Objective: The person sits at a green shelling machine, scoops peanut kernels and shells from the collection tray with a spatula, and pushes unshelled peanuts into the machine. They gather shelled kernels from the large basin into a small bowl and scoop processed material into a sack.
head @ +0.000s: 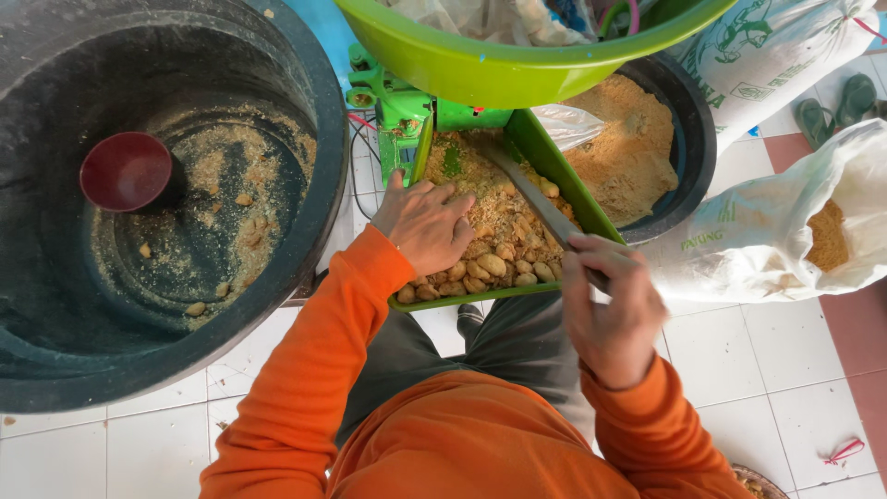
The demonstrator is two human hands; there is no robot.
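Observation:
A green metal chute (554, 166) slopes down from a green machine (399, 111) and is filled with tan crumbly meal and rounded lumps (494, 268). My left hand (425, 222) rests palm down on the lumps at the chute's left side, fingers spread. My right hand (605, 310) grips the handle of a long flat metal blade (527, 189), which lies along the chute and points up into the meal. Both arms wear orange sleeves.
A big black tub (305, 231) at left holds a dark red bowl (127, 171) and scattered meal. Another black tub (693, 139) of tan meal stands behind the chute. A green basin (480, 65) sits above. White sacks (776, 231) lie at right on the tiled floor.

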